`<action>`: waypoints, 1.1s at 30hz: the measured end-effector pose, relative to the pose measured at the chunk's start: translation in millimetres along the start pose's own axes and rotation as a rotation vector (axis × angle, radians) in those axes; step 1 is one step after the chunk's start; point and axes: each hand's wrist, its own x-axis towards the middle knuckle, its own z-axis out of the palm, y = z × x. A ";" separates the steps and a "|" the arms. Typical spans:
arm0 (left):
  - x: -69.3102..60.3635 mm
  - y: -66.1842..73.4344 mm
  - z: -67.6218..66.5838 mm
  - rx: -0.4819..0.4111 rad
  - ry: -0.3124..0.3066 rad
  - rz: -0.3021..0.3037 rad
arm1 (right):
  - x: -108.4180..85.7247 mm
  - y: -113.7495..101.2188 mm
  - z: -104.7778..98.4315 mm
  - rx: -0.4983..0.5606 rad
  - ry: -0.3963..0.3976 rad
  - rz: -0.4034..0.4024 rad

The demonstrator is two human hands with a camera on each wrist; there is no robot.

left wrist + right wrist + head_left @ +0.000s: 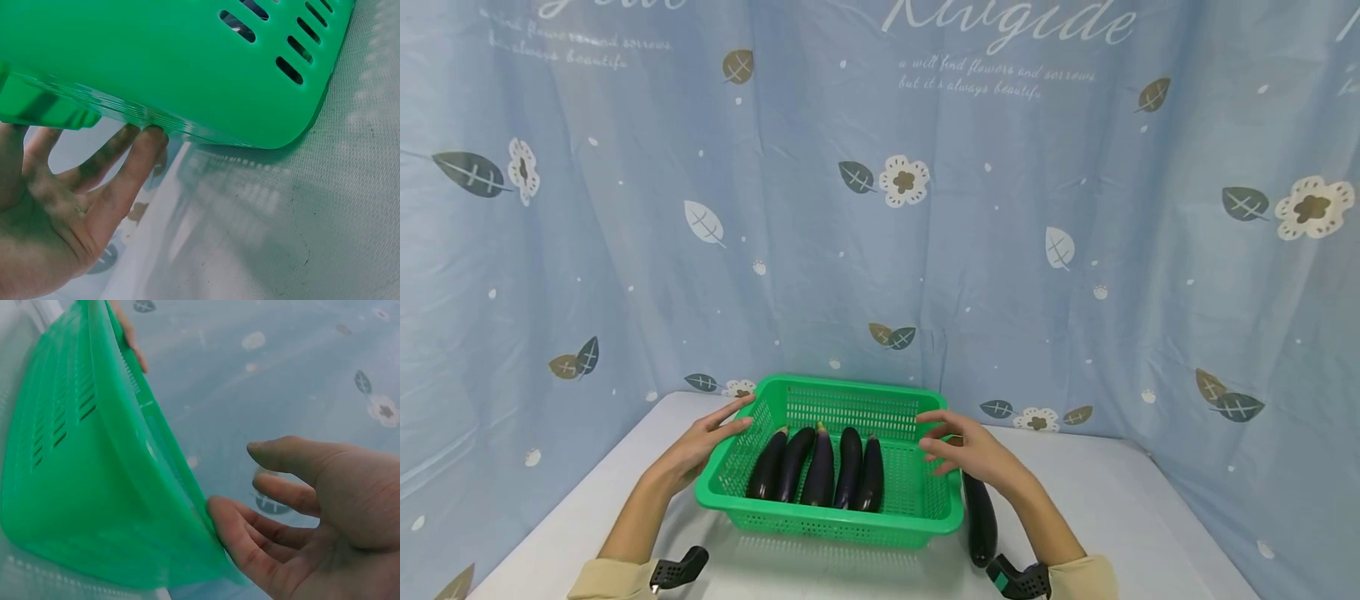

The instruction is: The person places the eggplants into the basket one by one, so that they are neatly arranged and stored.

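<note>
A green plastic basket (842, 533) with slotted walls stands on the white table. Several dark purple eggplants (822, 471) lie side by side in its left and middle part. My left hand (700, 446) is at the basket's left side, its extended fingers touching the rim; the left wrist view shows the fingertips (153, 134) against the green plastic. My right hand (966, 450) is at the right rim with fingers loosely bent and spread, gripping nothing. In the right wrist view one fingertip (219, 506) meets the rim. Another eggplant (981, 521) lies outside the basket, below my right forearm.
A blue curtain (805, 250) with leaves, flowers and lettering hangs behind and on both sides of the table (1097, 500). Dark devices are strapped on the left wrist (679, 569) and right wrist (1018, 579), by the beige sleeves.
</note>
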 end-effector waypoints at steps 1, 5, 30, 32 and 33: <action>0.2 -0.4 0.4 -0.001 -0.002 -0.002 | -2.5 2.6 -1.8 -0.004 0.012 -0.004; 1.1 -1.6 2.4 -0.010 -0.008 -0.003 | -14.9 12.1 -11.8 -0.027 0.056 -0.011; 1.1 2.1 2.1 0.048 -0.010 0.004 | -44.9 60.4 -37.5 -0.098 0.199 0.058; 0.2 2.1 0.7 0.049 -0.014 0.002 | -43.5 60.6 -37.2 -0.101 0.193 0.055; -0.2 2.1 0.0 0.048 -0.015 0.002 | -42.9 60.7 -37.1 -0.105 0.191 0.049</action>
